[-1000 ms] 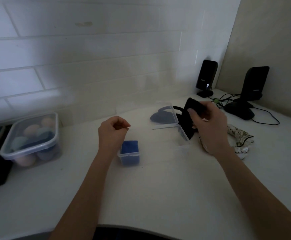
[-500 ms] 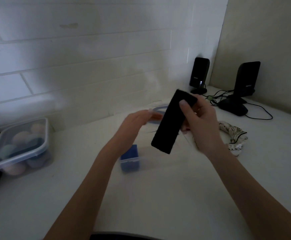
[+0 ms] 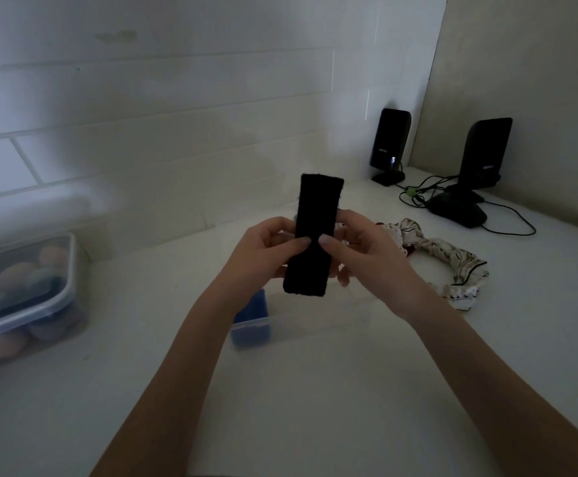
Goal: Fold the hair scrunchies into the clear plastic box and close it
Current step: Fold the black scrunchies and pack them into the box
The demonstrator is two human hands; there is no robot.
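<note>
A flat black hair band (image 3: 316,218) stands upright in the air above the counter. My left hand (image 3: 266,251) and my right hand (image 3: 366,256) both pinch its middle, thumbs on the near face, fingers behind. Below them lies the clear plastic box (image 3: 315,321), long and open-topped, with a folded blue piece (image 3: 251,316) in its left end. A cream patterned scrunchie (image 3: 452,266) lies on the counter to the right of my right hand. The box's lid is hidden behind my hands.
A lidded clear tub (image 3: 22,294) of pastel sponges sits at the far left. Two black speakers (image 3: 389,146) (image 3: 480,160) with cables (image 3: 507,218) stand in the back right corner. A tiled wall runs along the back of the white counter (image 3: 315,390).
My right hand lifted the black band from beside the box into the air. My left hand came up from the blue piece and took hold of the band too, now held upright.
</note>
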